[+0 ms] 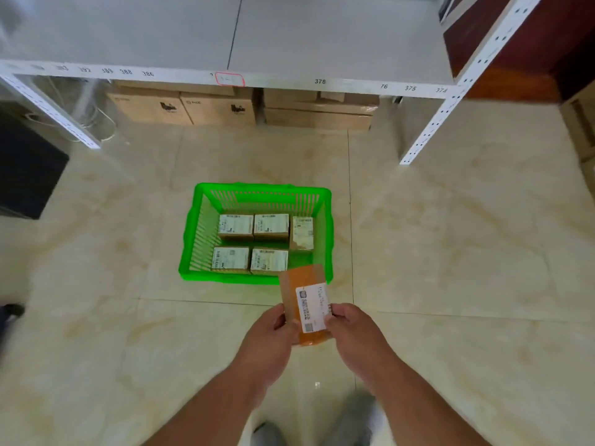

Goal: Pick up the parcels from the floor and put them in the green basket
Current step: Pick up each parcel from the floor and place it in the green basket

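Observation:
A green plastic basket [193, 239] stands on the tiled floor in the middle of the head view. Several brown parcels with white labels [235, 226] lie flat inside it. I hold one more brown parcel [296, 284] with a white label in the air, just in front of the basket's near right corner. My left hand [273, 333] grips its left edge and my right hand [351, 329] grips its right edge. The lower part of this parcel is hidden by my fingers.
A white metal shelf [322, 53] with numbered labels spans the back, its legs [428, 130] reaching the floor on both sides. Cardboard boxes [219, 107] sit under it. A dark object [29, 169] stands at the left. My shoes [354, 416] show below.

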